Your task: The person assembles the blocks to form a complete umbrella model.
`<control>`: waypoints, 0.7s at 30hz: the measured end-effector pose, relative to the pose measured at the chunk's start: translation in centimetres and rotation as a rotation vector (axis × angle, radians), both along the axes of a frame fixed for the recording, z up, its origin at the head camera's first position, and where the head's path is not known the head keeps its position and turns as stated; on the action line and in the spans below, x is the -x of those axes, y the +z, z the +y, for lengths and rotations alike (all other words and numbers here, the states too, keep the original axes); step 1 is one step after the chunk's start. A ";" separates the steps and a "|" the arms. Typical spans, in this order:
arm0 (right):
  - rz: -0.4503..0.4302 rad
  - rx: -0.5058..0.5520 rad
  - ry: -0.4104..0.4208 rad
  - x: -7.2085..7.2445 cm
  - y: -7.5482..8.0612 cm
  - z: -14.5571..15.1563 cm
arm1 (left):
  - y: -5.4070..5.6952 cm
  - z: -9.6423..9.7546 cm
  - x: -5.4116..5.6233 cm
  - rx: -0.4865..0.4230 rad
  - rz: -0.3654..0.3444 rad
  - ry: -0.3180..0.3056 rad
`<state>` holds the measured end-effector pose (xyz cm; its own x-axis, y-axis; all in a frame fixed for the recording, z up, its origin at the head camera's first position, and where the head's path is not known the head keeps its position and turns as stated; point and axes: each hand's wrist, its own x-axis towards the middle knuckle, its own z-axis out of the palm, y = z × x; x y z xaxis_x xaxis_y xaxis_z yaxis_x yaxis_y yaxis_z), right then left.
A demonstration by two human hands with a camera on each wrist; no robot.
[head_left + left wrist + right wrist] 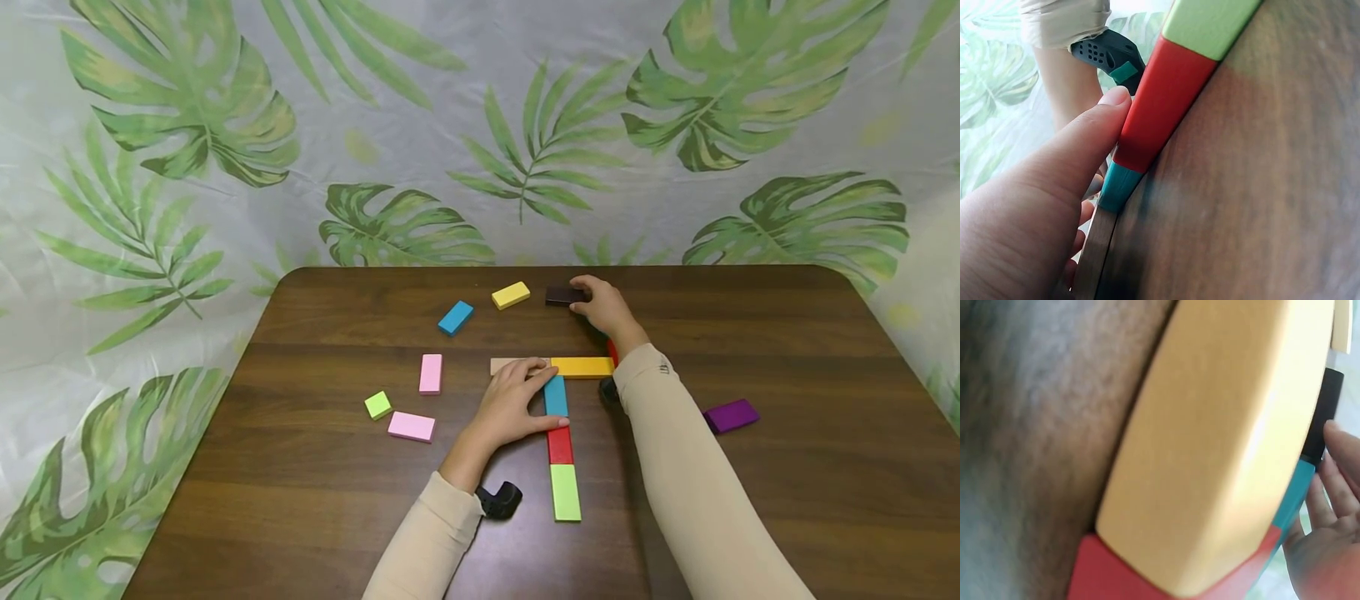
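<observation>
My right hand [606, 310] pinches the right end of a black block [564, 297] near the table's far edge. In the right wrist view its fingertips are at the black block [1325, 412], which meets a teal block [1294, 490]. My left hand [510, 404] rests by a row of blocks, its fingers over a plain wood block [504, 365]. Its thumb lies where a blue block [556, 395] meets a red block [560, 447]. A light green block [566, 493] ends that row. A yellow-orange block [582, 367] joins at the top; my right wrist partly hides another red block [612, 353].
Loose on the wooden table [300, 517] lie a yellow block [511, 295], a blue block [456, 318], two pink blocks [431, 374], a small green block [378, 405] and a purple block [733, 416]. A leaf-patterned cloth [405, 125] hangs behind.
</observation>
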<state>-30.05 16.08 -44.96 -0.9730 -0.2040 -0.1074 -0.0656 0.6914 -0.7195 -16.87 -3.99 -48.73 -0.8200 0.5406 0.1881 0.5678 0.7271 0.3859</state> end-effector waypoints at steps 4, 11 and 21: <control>0.007 -0.023 -0.017 0.0 -0.2 -0.1 | 0.0 0.0 0.0 0.000 0.000 -0.002; 0.023 -0.041 -0.019 -0.2 -0.2 0.0 | 0.0 0.0 0.0 -0.004 -0.010 0.000; 0.032 -0.024 -0.014 -0.4 0.3 0.6 | 0.0 0.0 -0.1 -0.004 -0.030 0.009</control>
